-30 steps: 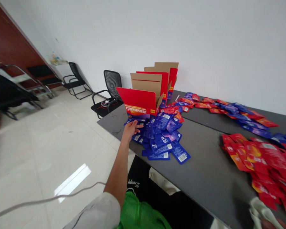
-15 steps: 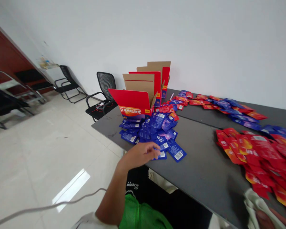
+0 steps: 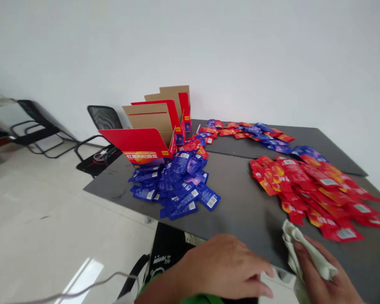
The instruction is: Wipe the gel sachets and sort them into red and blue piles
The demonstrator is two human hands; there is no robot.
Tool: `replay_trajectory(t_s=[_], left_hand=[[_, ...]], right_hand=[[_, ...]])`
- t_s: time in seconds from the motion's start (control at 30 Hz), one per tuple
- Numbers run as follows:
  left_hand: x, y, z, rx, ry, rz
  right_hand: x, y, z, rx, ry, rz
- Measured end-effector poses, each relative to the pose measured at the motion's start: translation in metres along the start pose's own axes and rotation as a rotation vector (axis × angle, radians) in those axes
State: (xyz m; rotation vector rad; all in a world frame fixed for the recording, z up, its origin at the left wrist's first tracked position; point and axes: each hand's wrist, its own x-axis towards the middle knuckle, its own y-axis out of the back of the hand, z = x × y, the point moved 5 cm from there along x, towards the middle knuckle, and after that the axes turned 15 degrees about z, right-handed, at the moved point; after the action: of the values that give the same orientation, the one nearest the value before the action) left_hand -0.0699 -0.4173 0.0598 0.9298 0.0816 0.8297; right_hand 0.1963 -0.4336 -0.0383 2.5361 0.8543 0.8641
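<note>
My left hand hovers over the table's front edge, palm down, thumb and fingers apart and nothing seen in them. Just to its right, my right hand grips a folded white cloth between thumb and fingers, low by the table edge. Beyond the right hand spreads a large heap of red pouches. Farther from the left hand lies a pile of blue pouches, some with white barcode labels facing up.
Several open red cartons stand in a row at the table's left end. A band of mixed red and blue pouches runs along the back of the grey table. A black chair stands beyond the left end.
My left hand has left the blue pouches and come right and nearer, close to my right hand. The view has turned right, showing more of the red heap. The cloth stays in my right hand.
</note>
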Motion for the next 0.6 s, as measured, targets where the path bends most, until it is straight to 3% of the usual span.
replay_trajectory(t_s=[0.07, 0.17, 0.37, 0.47, 0.6], left_hand=[[0.003, -0.009, 0.005, 0.033, -0.016, -0.032], [0.008, -0.015, 0.008, 0.072, -0.026, -0.068], [0.033, -0.002, 0.013, 0.002, -0.049, -0.042], [0.065, 0.012, 0.014, -0.073, -0.049, 0.018], [0.131, 0.029, 0.001, -0.088, 0.002, 0.173]], right_hand=[[0.001, -0.002, 0.001, 0.020, -0.063, 0.002], [0.003, -0.007, 0.008, 0.064, -0.039, 0.001], [0.001, -0.007, 0.008, 0.127, 0.101, -0.002], [0.001, -0.006, 0.004, 0.155, 0.141, 0.006], [0.002, -0.006, -0.001, 0.175, 0.168, 0.019]])
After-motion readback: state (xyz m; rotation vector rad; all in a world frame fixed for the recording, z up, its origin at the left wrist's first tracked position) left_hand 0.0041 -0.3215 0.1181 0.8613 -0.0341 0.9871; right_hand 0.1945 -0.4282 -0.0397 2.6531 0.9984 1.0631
